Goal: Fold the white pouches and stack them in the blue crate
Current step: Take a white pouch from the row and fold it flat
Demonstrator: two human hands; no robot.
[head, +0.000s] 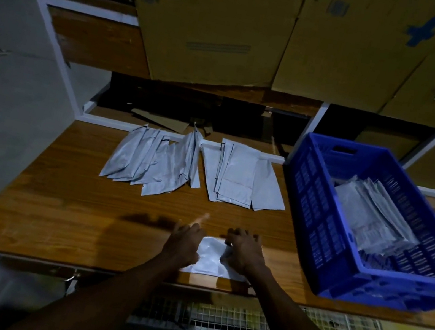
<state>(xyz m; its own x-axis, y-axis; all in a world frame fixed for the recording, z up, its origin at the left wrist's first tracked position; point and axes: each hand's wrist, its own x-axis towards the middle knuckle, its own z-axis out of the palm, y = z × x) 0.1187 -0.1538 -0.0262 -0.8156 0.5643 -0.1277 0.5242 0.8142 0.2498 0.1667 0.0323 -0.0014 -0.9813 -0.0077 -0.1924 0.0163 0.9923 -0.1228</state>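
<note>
On the wooden counter, both hands, left hand and right hand, are pressing flat one thin white plastic pouch; folded pouches are lying in the blue slatted plastic crate, two unfolded piles are waiting.

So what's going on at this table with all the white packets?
A person is folding a white pouch near the front edge of the wooden table, with the left hand and the right hand both on it. Two loose piles of pouches wait further back. The blue crate on the right already holds a stack.
</note>
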